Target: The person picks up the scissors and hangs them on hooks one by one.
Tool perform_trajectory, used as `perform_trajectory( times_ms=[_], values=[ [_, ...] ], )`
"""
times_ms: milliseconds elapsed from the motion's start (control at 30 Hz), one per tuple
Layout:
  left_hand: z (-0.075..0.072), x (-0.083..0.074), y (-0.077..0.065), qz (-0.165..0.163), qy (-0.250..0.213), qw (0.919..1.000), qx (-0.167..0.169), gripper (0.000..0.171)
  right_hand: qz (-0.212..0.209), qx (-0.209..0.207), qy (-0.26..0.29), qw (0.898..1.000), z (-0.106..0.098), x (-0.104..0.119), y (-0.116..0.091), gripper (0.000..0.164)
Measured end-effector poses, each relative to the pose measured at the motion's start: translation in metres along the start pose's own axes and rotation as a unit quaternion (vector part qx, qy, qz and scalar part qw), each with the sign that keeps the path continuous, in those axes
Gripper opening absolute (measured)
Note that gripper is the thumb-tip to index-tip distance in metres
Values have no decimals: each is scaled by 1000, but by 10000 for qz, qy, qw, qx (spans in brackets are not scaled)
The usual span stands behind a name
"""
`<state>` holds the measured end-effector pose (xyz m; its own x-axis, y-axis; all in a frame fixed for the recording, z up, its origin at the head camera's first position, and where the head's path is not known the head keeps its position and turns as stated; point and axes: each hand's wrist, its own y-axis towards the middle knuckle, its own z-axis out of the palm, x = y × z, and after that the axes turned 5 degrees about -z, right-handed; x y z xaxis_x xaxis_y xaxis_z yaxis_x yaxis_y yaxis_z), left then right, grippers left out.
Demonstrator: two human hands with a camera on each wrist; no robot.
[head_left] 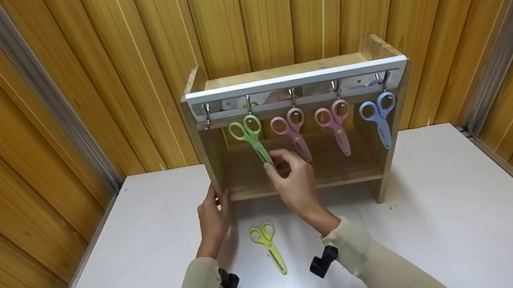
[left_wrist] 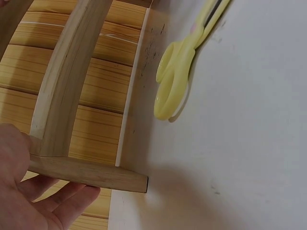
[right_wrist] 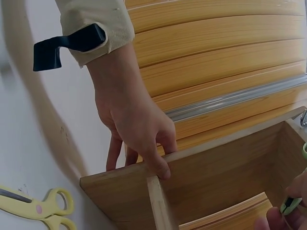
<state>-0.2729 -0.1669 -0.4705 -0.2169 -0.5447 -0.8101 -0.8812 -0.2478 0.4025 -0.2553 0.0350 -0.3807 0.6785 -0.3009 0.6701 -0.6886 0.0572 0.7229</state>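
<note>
Green scissors (head_left: 250, 137) hang by one handle loop at the second hook from the left of a wooden shelf (head_left: 350, 166). My right hand (head_left: 296, 183) pinches them near the blade tip, between thumb and fingers. My left hand (head_left: 213, 216) grips the lower part of the shelf's left side panel; in the left wrist view its fingers (left_wrist: 72, 201) wrap behind the panel edge. Yellow scissors (head_left: 267, 245) lie on the table below the shelf, between my forearms, handles towards the shelf.
Two pink scissors, one at the middle hook (head_left: 292, 93) and one to its right, hang beside blue scissors (head_left: 380, 121) at the far right. The leftmost hook (head_left: 206, 113) holds nothing. Wood-patterned walls (head_left: 268, 11) enclose the white table (head_left: 452, 217).
</note>
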Motion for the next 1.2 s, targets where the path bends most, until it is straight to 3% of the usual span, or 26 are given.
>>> perform_trajectory(
  times_ms=[367, 1000, 1200],
  values=[
    [0, 0, -1, -123, -21, 9999, 66, 45, 123, 51, 194, 9997, 7, -5, 3, 12],
    [2, -1, 0, -107, -17, 9999, 21, 46, 43, 5, 44, 10000, 7, -5, 2, 13],
    [1, 1, 0, -66, -38, 10000, 34, 46, 229, 311, 39, 9992, 6, -8, 1, 26]
  ],
)
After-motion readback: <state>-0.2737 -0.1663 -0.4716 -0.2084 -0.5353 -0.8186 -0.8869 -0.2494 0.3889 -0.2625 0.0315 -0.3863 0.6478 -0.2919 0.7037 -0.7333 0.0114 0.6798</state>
